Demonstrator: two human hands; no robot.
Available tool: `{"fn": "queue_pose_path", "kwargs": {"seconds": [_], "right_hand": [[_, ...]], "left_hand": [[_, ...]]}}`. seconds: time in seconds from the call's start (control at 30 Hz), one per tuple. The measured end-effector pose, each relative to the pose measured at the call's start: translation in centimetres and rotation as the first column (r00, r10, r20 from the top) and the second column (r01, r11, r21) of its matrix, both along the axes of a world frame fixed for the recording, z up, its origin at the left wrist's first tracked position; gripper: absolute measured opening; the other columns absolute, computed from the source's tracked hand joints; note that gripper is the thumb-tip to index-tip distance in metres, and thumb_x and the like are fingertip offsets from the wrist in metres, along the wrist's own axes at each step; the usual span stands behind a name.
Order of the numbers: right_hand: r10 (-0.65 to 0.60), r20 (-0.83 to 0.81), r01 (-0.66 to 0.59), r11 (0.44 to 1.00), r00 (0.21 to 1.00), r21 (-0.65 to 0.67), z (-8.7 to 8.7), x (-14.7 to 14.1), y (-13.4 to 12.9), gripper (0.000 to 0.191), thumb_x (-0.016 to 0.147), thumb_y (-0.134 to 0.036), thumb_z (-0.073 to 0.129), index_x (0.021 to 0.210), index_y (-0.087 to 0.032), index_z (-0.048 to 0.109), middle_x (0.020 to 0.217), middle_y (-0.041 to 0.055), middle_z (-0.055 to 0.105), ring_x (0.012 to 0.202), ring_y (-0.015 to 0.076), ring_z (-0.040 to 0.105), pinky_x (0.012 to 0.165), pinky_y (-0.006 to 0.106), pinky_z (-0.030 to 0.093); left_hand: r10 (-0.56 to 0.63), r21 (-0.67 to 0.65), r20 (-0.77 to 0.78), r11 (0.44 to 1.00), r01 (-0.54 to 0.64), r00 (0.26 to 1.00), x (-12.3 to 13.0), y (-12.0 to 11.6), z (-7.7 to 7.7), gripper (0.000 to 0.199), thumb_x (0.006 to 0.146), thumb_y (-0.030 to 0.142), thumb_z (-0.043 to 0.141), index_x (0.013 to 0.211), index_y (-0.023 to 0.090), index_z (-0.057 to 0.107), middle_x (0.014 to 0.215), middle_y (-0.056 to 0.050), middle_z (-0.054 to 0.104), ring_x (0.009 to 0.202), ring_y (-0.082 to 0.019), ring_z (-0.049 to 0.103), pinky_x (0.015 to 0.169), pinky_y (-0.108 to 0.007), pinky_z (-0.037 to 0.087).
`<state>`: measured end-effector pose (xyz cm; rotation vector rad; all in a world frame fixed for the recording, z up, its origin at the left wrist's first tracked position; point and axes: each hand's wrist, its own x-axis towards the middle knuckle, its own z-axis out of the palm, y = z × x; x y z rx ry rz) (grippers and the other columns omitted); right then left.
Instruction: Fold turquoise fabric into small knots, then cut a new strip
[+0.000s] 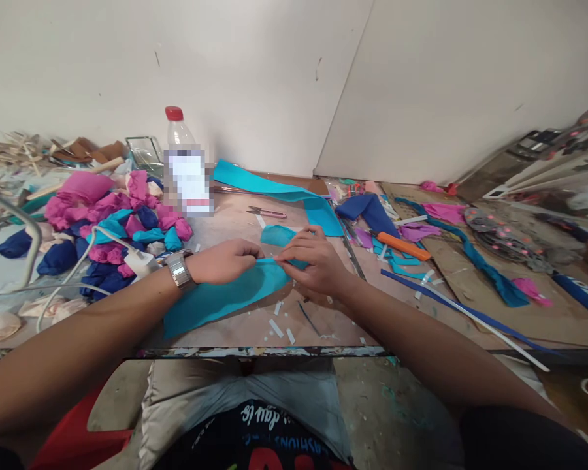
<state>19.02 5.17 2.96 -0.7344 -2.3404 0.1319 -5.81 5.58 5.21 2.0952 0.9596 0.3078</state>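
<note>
A turquoise fabric strip [225, 301] lies across the front of the table, its upper edge pinched between my two hands. My left hand [225, 260], with a metal watch at the wrist, is closed on that edge. Close by on the right, my right hand [313, 261] grips the same edge between thumb and fingers. Just beyond the fingers lies a small turquoise fabric piece [276, 235]. Small pink-handled thread snips [268, 213] rest farther back. Behind them a long turquoise strip [259, 185] runs along the wall.
Pink, blue and turquoise fabric bundles [110, 215] are heaped at left beside a white cable plug [141, 263]. A phone [191, 186] leans on a red-capped bottle [175, 124]. An orange-handled cutter [402, 246], fabric scraps and a white stick [490, 324] lie at right.
</note>
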Motion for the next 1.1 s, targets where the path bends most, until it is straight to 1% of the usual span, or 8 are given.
{"fn": "queue_pose_path", "kwargs": {"seconds": [0.1, 0.17, 0.3, 0.37, 0.53, 0.7, 0.9, 1.1], "right_hand": [[0.03, -0.004, -0.03, 1.0, 1.0, 0.006, -0.01, -0.07, -0.03, 0.012, 0.097, -0.027, 0.068, 0.088, -0.027, 0.077, 0.086, 0.0001, 0.081, 0.084, 0.0201, 0.073, 0.096, 0.046, 0.035], [0.036, -0.006, -0.036, 0.999, 0.999, -0.01, -0.09, -0.09, -0.03, 0.009, 0.096, -0.028, 0.069, 0.092, -0.027, 0.077, 0.086, 0.0, 0.081, 0.084, 0.0201, 0.073, 0.097, 0.046, 0.035], [0.019, -0.013, -0.02, 0.996, 1.0, -0.081, -0.29, -0.08, -0.03, 0.008, 0.093, -0.029, 0.072, 0.1, -0.027, 0.076, 0.096, 0.001, 0.083, 0.09, 0.0215, 0.073, 0.101, 0.046, 0.034], [0.007, -0.016, -0.008, 0.996, 1.0, -0.093, -0.33, -0.09, -0.04, 0.008, 0.093, -0.029, 0.073, 0.099, -0.026, 0.076, 0.094, 0.0015, 0.082, 0.09, 0.0218, 0.072, 0.102, 0.046, 0.033], [0.009, -0.031, -0.01, 0.999, 0.999, -0.05, -0.3, -0.21, -0.12, 0.007, 0.095, -0.027, 0.07, 0.095, -0.025, 0.077, 0.085, 0.0015, 0.08, 0.084, 0.0209, 0.071, 0.098, 0.045, 0.035], [0.015, -0.045, -0.016, 0.999, 0.999, -0.032, -0.34, -0.19, -0.09, 0.007, 0.094, -0.027, 0.07, 0.097, -0.024, 0.076, 0.087, 0.0012, 0.081, 0.083, 0.0201, 0.071, 0.097, 0.044, 0.035], [0.004, -0.044, -0.005, 1.0, 0.999, -0.009, -0.31, -0.17, -0.03, 0.006, 0.094, -0.027, 0.071, 0.092, -0.025, 0.076, 0.085, 0.0009, 0.081, 0.083, 0.0203, 0.071, 0.096, 0.043, 0.036], [-0.003, -0.036, 0.003, 1.0, 0.999, -0.004, -0.16, -0.25, -0.19, 0.007, 0.095, -0.026, 0.07, 0.089, -0.024, 0.075, 0.084, 0.0, 0.08, 0.082, 0.0199, 0.071, 0.096, 0.043, 0.035]], "left_hand": [[0.004, 0.0, 0.033, 1.0, -0.004, 0.999, 0.39, -0.29, -0.15, 0.032, 0.097, 0.039, 0.048, 0.088, 0.016, 0.069, 0.077, 0.0, 0.062, 0.073, -0.016, 0.054, 0.068, -0.029, 0.04], [0.004, -0.005, 0.063, 1.0, -0.003, 0.998, 0.59, -0.4, -0.4, 0.036, 0.099, 0.045, 0.05, 0.085, 0.016, 0.067, 0.07, 0.002, 0.055, 0.067, -0.014, 0.047, 0.063, -0.028, 0.035], [0.018, -0.025, 0.104, 1.0, -0.016, 0.994, 0.61, -0.35, -0.72, 0.036, 0.1, 0.044, 0.051, 0.084, 0.016, 0.067, 0.07, 0.002, 0.053, 0.066, -0.013, 0.044, 0.063, -0.027, 0.034], [0.038, -0.019, 0.112, 0.999, -0.036, 0.993, 0.56, -0.31, -0.69, 0.036, 0.1, 0.043, 0.052, 0.083, 0.016, 0.068, 0.069, 0.002, 0.053, 0.066, -0.013, 0.045, 0.062, -0.027, 0.034], [0.07, -0.048, 0.108, 0.997, -0.065, 0.992, 0.8, -0.57, -0.52, 0.039, 0.099, 0.047, 0.053, 0.087, 0.014, 0.071, 0.068, 0.002, 0.053, 0.065, -0.012, 0.044, 0.059, -0.026, 0.033], [0.08, -0.056, 0.144, 0.996, -0.073, 0.986, 0.95, -0.69, -0.56, 0.037, 0.098, 0.046, 0.055, 0.086, 0.014, 0.069, 0.072, 0.001, 0.059, 0.067, -0.013, 0.048, 0.061, -0.026, 0.037], [0.099, -0.01, 0.114, 0.995, -0.099, 0.989, 0.83, -0.52, -0.66, 0.041, 0.098, 0.049, 0.053, 0.085, 0.014, 0.071, 0.069, 0.001, 0.056, 0.065, -0.012, 0.047, 0.06, -0.026, 0.034], [0.088, -0.019, 0.171, 0.996, -0.086, 0.981, 1.11, -0.73, -0.77, 0.038, 0.098, 0.046, 0.055, 0.087, 0.014, 0.071, 0.072, 0.0, 0.06, 0.067, -0.012, 0.049, 0.062, -0.025, 0.038]]}}
